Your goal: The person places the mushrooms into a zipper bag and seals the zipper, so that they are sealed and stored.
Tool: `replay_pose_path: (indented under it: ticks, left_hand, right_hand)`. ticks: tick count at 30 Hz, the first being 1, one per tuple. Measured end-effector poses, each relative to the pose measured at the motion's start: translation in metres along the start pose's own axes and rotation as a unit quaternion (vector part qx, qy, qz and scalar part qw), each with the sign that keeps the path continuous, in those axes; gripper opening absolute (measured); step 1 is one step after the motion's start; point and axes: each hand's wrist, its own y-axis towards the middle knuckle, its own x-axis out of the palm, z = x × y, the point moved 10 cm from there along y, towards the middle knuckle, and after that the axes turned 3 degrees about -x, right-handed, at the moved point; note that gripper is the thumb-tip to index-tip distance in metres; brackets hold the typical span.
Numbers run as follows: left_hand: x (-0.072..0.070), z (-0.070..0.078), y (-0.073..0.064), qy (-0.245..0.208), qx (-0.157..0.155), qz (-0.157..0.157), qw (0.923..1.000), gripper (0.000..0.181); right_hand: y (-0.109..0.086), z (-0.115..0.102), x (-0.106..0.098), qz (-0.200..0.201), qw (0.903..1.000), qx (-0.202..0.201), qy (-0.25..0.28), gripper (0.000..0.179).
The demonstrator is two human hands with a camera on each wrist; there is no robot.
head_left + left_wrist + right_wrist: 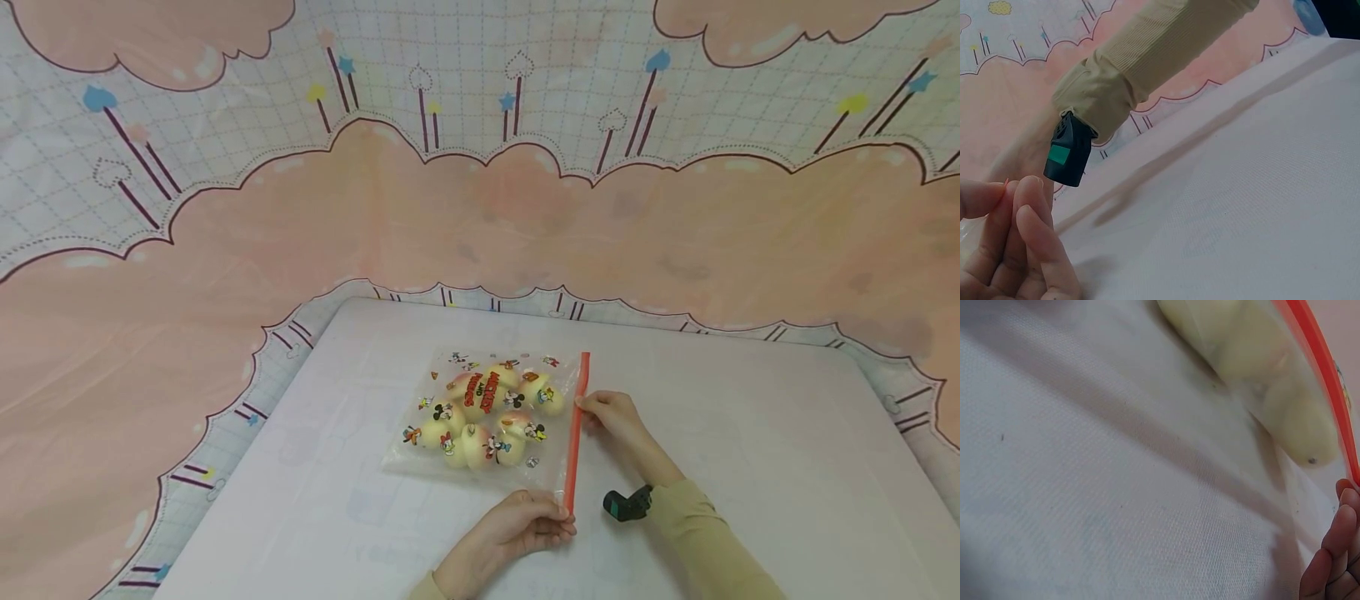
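A clear zip bag (543, 475) with cartoon prints and red lettering lies on the white table. Several pale yellow, pink-tinged fruits (433, 435), peach-like in look, show through its film. Along its right side runs a red zip strip (576, 442). My left hand (521, 523) pinches the strip's near end between thumb and fingers; a sliver of red shows at those fingertips in the left wrist view. Farther up the strip, toward the far end, my right hand (618, 417) pinches it too. The right wrist view shows the strip (1325, 369) curving to the fingertips.
The white table (750, 417) extends to both sides of the bag, with a patterned pink and white cloth (525, 225) behind it. A small black camera (628, 504) sits at the right wrist, under the tan sleeve (705, 533).
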Motion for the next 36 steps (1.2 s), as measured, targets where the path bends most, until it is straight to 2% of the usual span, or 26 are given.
replay_pose_path:
  ticks: [5,11,36]
  left_hand:
    - [0.0,0.0,-0.002,0.002,-0.004,0.004,1.0,0.02]
    - [0.0,0.0,-0.003,0.001,-0.002,0.008,1.0,0.014]
    - [-0.001,-0.001,-0.001,-0.001,0.006,0.003,1.0,0.017]
  right_hand:
    - [0.002,0.0,-0.001,0.001,1.0,-0.001,0.004,0.023]
    - [0.004,0.0,-0.002,0.005,0.9999,0.008,0.007,0.022]
    - [0.013,0.002,-0.004,0.003,0.9997,0.024,-0.006,0.024]
